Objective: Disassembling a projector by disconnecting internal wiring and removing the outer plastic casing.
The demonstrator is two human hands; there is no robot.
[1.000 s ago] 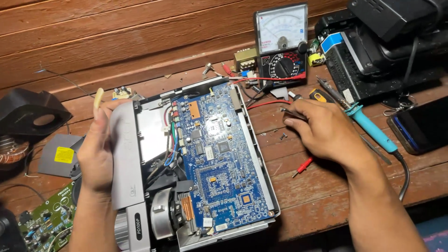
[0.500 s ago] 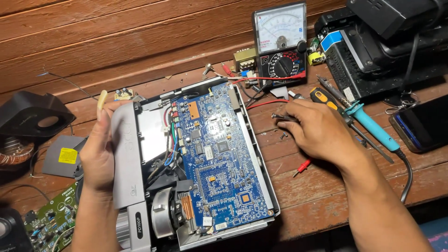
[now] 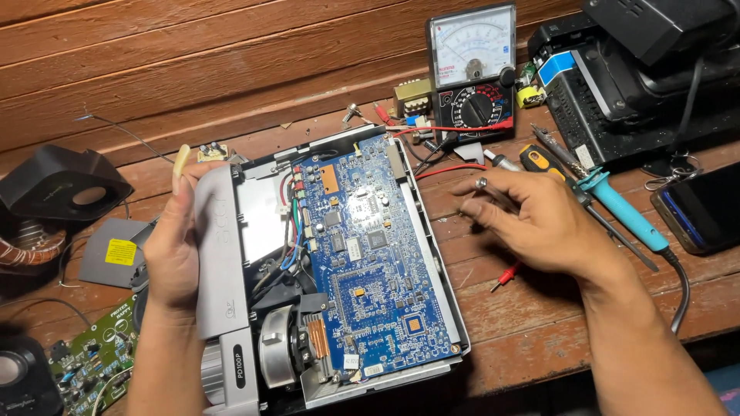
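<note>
An opened grey device [image 3: 220, 254] lies on the wooden bench with its blue circuit board [image 3: 370, 254] exposed. My left hand [image 3: 166, 246] grips the device's left casing wall, thumb up near a pale strip. My right hand [image 3: 539, 223] hovers just right of the device, above the bench. A small silver screw [image 3: 480, 183] is pinched at its fingertips and the other fingers are spread. A red probe tip [image 3: 505, 276] lies under the palm.
An analog multimeter [image 3: 472, 62] stands at the back with red and black leads. A teal-handled soldering iron [image 3: 624, 216], an orange-black screwdriver [image 3: 539, 158], a phone [image 3: 705, 208] and a black machine [image 3: 640, 85] sit right. A black horn-shaped part [image 3: 65, 185] and a green board [image 3: 92, 358] lie left.
My right hand has lifted off the bench beside the device, and a small silver screw now shows at its fingertips. My left hand has kept its grip on the casing.
</note>
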